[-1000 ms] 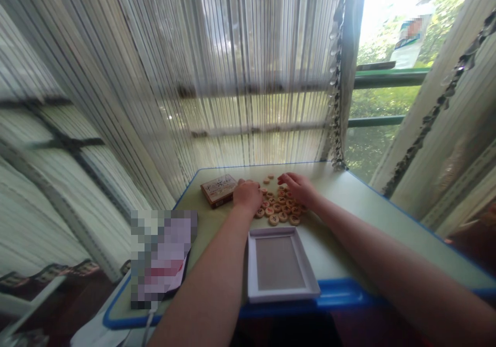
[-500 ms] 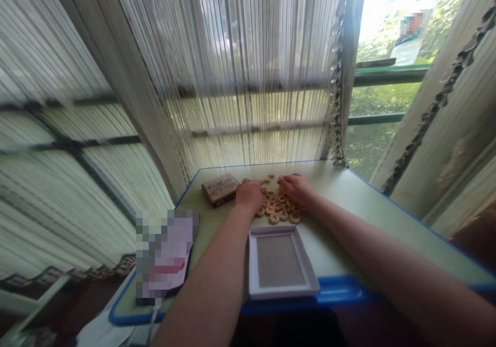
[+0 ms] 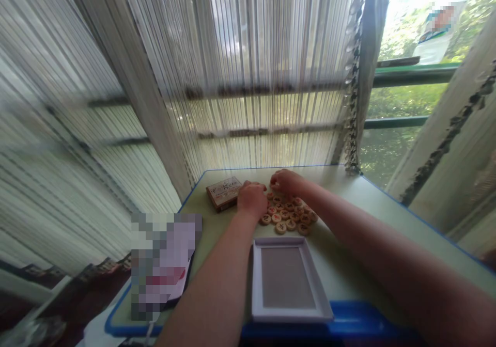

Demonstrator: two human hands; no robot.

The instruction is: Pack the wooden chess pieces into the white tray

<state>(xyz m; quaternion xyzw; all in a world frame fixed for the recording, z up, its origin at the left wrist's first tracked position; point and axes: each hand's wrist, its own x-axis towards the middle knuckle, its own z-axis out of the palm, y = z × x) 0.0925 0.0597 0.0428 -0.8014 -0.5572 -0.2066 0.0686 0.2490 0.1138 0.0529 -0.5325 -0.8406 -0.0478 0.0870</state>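
Note:
A heap of round wooden game pieces [image 3: 289, 215] with red and dark marks lies in the middle of a pale green table [image 3: 349, 264]. My left hand [image 3: 251, 200] rests on the heap's left edge, fingers curled down over the pieces. My right hand [image 3: 284, 182] reaches to the far side of the heap, fingers bent over pieces there. What either hand holds, if anything, is hidden under the fingers. A small brown printed box [image 3: 225, 192] sits just left of my left hand.
An empty white shallow tray [image 3: 289, 280] lies near the table's blue front edge. A blurred paper item [image 3: 165, 262] lies on the front left corner. String curtains and a barred window stand close behind the table.
My right hand has shifted left toward the far side of the heap. The left hand stays on the heap's left edge. The camera has turned slightly.

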